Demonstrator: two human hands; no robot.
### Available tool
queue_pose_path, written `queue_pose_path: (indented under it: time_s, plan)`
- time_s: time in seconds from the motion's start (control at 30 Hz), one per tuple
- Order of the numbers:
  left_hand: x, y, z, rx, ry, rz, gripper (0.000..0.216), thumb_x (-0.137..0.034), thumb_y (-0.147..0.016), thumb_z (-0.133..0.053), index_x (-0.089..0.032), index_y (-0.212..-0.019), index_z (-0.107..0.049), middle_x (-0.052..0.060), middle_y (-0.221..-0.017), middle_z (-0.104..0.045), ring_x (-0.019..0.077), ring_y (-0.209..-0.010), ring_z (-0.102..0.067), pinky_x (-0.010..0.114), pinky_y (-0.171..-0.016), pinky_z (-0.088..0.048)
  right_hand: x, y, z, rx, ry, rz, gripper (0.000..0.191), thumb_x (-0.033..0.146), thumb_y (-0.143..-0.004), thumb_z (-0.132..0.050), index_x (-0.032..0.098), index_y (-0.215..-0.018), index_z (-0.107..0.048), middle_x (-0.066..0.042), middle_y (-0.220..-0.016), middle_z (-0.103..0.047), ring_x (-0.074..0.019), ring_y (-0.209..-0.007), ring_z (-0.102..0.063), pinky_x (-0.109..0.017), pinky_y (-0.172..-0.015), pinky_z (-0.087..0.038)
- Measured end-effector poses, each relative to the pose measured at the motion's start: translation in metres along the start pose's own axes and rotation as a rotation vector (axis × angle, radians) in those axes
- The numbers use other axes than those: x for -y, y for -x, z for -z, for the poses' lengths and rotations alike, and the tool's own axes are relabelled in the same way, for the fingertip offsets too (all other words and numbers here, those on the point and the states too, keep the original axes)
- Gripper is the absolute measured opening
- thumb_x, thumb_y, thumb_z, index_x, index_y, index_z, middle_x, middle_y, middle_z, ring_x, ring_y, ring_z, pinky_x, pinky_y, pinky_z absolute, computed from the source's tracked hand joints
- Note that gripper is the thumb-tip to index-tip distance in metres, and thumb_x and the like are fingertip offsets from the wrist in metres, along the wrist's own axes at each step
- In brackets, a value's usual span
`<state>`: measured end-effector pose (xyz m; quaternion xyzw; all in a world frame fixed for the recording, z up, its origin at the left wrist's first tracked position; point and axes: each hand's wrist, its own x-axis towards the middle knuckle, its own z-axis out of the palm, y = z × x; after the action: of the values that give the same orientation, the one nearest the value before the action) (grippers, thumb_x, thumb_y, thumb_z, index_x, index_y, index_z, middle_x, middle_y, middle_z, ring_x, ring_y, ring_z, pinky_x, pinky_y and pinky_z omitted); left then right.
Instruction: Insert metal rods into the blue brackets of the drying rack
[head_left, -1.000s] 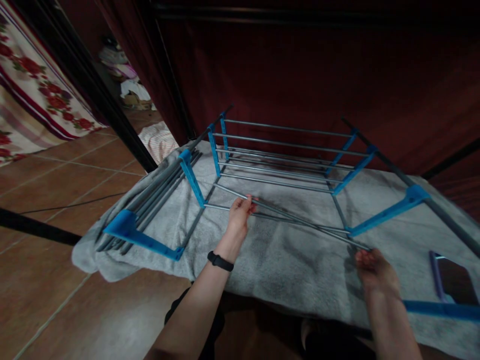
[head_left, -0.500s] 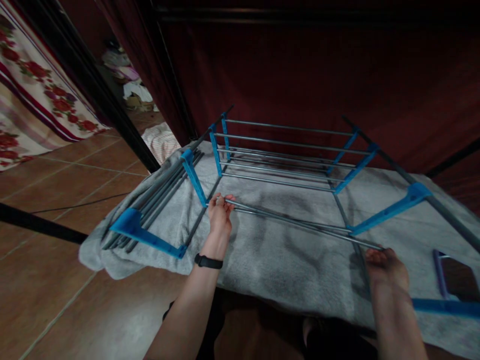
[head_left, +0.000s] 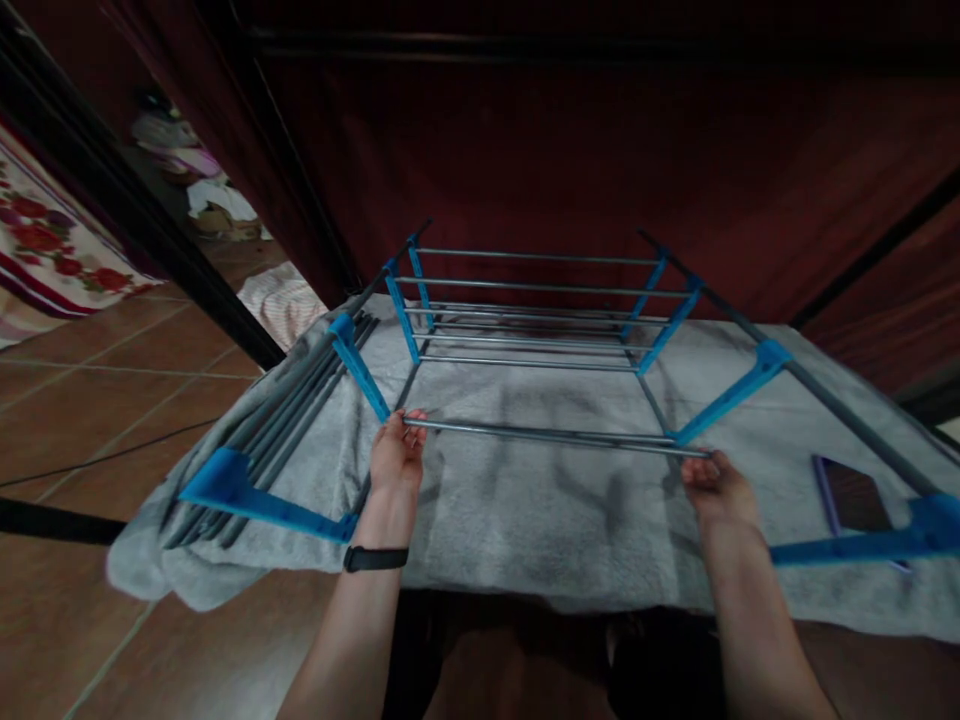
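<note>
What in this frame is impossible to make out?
- Head view: whether the right hand closes on the metal rod; its own back hides the fingers.
- Head view: dark flat object on the towel, crossed by a blue bar, too dim to identify.
- Head view: doorway pile, small and dark.

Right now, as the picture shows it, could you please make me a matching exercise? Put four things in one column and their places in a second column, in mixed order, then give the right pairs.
Things
1. left hand
2. right hand
3. black wristband
4. dark phone

Places
a. lies on the grey towel, at the right
b. holds the left end of the grey rod
c. sits on the left wrist
d. holds the right end of the grey rod

Pairs: 1-b; 2-d; 3-c; 4-a
</note>
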<state>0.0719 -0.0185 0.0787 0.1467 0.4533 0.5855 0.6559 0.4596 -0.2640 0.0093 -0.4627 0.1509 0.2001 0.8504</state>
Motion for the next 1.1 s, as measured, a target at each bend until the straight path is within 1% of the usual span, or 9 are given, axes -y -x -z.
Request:
queue_pose_path:
  time_s: [0.07, 0.13, 0.33, 0.6, 0.73, 0.83, 0.93, 1.0, 1.1]
  plan:
    - [-0.005, 0.000, 0.000, -0.044, 0.011, 0.040, 0.025, -0.012, -0.101, -0.045, -0.016, -0.080, -0.059, 0.001, -0.073, -0.068, 0.0105, -0.063, -0.067, 0.018, -0.052, -0.049, -0.001, 0.008, -0.006, -0.042, -0.002, -0.042, 0.019, 0.006, -0.087, -0.052, 0.020, -0.075, -0.053, 0.007, -0.058, -0.056, -0.0056, -0.044, -0.055, -0.016, -0.052, -0.054]
    - [-0.009, -0.001, 0.000, -0.073, 0.017, 0.085, 0.030, -0.014, -0.103, -0.041, -0.016, -0.078, -0.057, 0.001, -0.072, -0.067, 0.0104, -0.061, -0.066, 0.019, -0.050, -0.048, -0.001, 0.017, -0.013, -0.033, -0.004, -0.056, 0.020, 0.007, -0.088, -0.054, 0.020, -0.074, -0.052, 0.009, -0.054, -0.052, -0.0045, -0.042, -0.052, -0.014, -0.051, -0.052]
    - [-0.008, -0.006, 0.003, -0.085, 0.026, 0.154, 0.035, -0.013, -0.104, -0.037, -0.016, -0.074, -0.055, 0.000, -0.068, -0.064, 0.0107, -0.059, -0.064, 0.020, -0.046, -0.044, -0.005, 0.032, -0.024, 0.001, -0.023, -0.022, 0.018, 0.011, -0.090, -0.059, 0.020, -0.074, -0.055, 0.009, -0.053, -0.055, -0.0044, -0.043, -0.053, -0.013, -0.050, -0.051]
    - [-0.004, -0.008, 0.004, -0.110, 0.013, 0.216, 0.032, -0.009, -0.102, -0.039, -0.016, -0.074, -0.054, -0.003, -0.067, -0.061, 0.0089, -0.054, -0.062, 0.019, -0.045, -0.043, -0.011, 0.034, -0.024, -0.001, -0.029, -0.006, 0.015, 0.016, -0.085, -0.069, 0.022, -0.079, -0.057, 0.009, -0.059, -0.060, -0.0048, -0.049, -0.056, -0.014, -0.054, -0.053]
    - [-0.006, -0.008, 0.004, -0.109, 0.005, 0.236, 0.032, -0.008, -0.102, -0.039, -0.016, -0.075, -0.054, -0.004, -0.066, -0.059, 0.0080, -0.052, -0.061, 0.019, -0.045, -0.042, -0.013, 0.036, -0.025, -0.007, -0.012, -0.014, 0.013, 0.015, -0.085, -0.067, 0.022, -0.079, -0.058, 0.008, -0.062, -0.062, -0.0053, -0.053, -0.060, -0.016, -0.061, -0.056]
    - [-0.008, -0.008, 0.002, -0.106, -0.002, 0.225, 0.033, -0.010, -0.103, -0.038, -0.016, -0.075, -0.055, -0.003, -0.066, -0.059, 0.0083, -0.052, -0.061, 0.019, -0.045, -0.043, -0.013, 0.036, -0.026, -0.016, -0.002, -0.057, 0.011, 0.015, -0.087, -0.061, 0.022, -0.080, -0.059, 0.005, -0.068, -0.066, -0.0069, -0.061, -0.065, -0.018, -0.065, -0.058]
    - [-0.008, -0.008, -0.003, -0.129, -0.024, 0.207, 0.031, -0.010, -0.102, -0.040, -0.017, -0.075, -0.054, -0.004, -0.065, -0.058, 0.0075, -0.049, -0.058, 0.018, -0.044, -0.041, -0.013, 0.033, -0.025, 0.012, -0.013, -0.080, 0.013, 0.011, -0.089, -0.056, 0.022, -0.081, -0.058, 0.003, -0.073, -0.069, -0.0086, -0.070, -0.070, -0.020, -0.069, -0.060]
    - [-0.007, -0.009, -0.005, -0.145, -0.044, 0.203, 0.030, -0.008, -0.101, -0.040, -0.017, -0.075, -0.053, -0.004, -0.064, -0.057, 0.0073, -0.048, -0.057, 0.017, -0.043, -0.039, -0.013, 0.031, -0.024, 0.040, -0.023, -0.064, 0.015, 0.008, -0.086, -0.057, 0.022, -0.081, -0.057, 0.003, -0.075, -0.070, -0.0098, -0.073, -0.071, -0.022, -0.070, -0.062]
    - [-0.006, -0.012, -0.005, -0.126, -0.066, 0.214, 0.028, -0.005, -0.097, -0.043, -0.018, -0.075, -0.053, -0.004, -0.064, -0.058, 0.0086, -0.048, -0.057, 0.017, -0.044, -0.041, -0.014, 0.029, -0.022, 0.061, -0.002, -0.013, 0.018, 0.007, -0.082, -0.064, 0.023, -0.079, -0.055, 0.004, -0.074, -0.070, -0.0097, -0.070, -0.071, -0.023, -0.069, -0.063]
